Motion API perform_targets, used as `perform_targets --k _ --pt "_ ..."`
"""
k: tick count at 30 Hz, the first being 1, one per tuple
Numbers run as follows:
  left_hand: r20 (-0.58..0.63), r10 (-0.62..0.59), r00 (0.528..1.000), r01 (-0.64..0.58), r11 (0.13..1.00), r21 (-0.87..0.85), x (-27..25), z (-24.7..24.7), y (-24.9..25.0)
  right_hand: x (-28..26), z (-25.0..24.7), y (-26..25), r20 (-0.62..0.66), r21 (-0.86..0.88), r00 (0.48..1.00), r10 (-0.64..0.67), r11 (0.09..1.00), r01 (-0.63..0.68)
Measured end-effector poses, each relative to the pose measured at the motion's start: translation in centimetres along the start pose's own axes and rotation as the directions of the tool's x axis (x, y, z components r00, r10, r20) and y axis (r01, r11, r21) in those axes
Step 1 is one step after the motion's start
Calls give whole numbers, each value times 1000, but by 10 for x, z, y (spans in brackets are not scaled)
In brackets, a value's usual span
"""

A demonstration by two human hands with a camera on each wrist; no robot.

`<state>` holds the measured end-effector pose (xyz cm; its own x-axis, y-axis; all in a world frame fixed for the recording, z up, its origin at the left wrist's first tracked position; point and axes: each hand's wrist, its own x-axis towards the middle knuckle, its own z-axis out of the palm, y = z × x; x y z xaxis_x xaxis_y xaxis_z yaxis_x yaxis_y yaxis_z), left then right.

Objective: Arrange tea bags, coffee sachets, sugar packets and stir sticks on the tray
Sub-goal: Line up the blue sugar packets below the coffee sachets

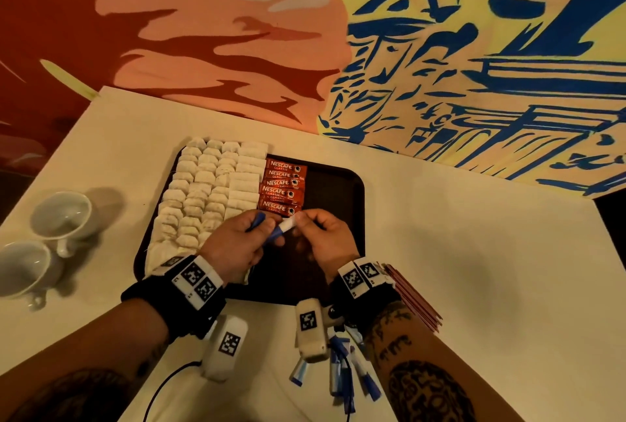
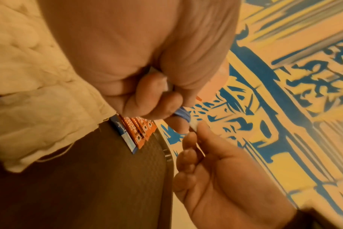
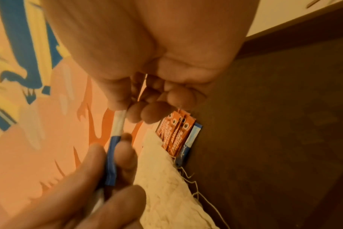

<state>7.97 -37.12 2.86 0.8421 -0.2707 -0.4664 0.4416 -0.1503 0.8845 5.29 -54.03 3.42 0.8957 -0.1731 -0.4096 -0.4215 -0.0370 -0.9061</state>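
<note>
just hands over tray's bare right half

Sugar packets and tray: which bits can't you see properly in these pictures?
- Head view: the tray's near part is hidden under both hands.
- Head view: sugar packets on the table are partly covered by the right wrist's camera.
- Left wrist view: the held sugar packet is mostly hidden by the left hand's fingers.
- Right wrist view: blurred.

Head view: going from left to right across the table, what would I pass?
Two white cups → tea bags on the dark tray → red coffee sachets → stack of dark red stir sticks at the right.
</note>
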Motion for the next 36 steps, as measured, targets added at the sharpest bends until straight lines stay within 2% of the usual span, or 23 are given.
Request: perform_targets --k 4,7,10,12,13,15,17,21,24,30,36 --pt "45 -145 988 152 948 -279 -8 4 3 -10 -8 4 13 94 998 -65 994 63" --pt "49 -138 989 146 929 -339 -13 5 3 -17 -11 6 29 156 994 -102 983 97" --pt "-34 -79 996 66 959 -275 -15 11 6 -22 -15 2 66 230 997 -28 973 12" --pt "-130 27 991 -45 990 -133 -14 13 6 -25 -17 0 87 288 994 66 954 -88" --pt "-159 82 984 -92 994 -57 -12 13 5 -25 -18 0 82 289 994 78 952 -98" --pt "-185 144 972 -137 989 55 -10 12 2 -25 -18 3 42 183 999 25 983 -32" --pt "-203 168 965 -155 985 81 -9 11 0 -23 -17 8 -3 70 1000 -31 997 31" --pt "-234 115 965 -127 991 -36 -8 12 0 -17 -15 13 -86 79 995 -46 995 53" --pt "-244 73 967 -87 995 -48 -3 6 -7 -15 -14 16 -76 70 996 -43 996 48" --pt "-294 40 955 -50 998 -26 3 -8 -11 -3 -10 28 -117 21 992 36 999 -33" --pt "-384 -38 922 29 999 -29 10 -31 -17 22 -5 57 -209 -179 966 155 965 -194"
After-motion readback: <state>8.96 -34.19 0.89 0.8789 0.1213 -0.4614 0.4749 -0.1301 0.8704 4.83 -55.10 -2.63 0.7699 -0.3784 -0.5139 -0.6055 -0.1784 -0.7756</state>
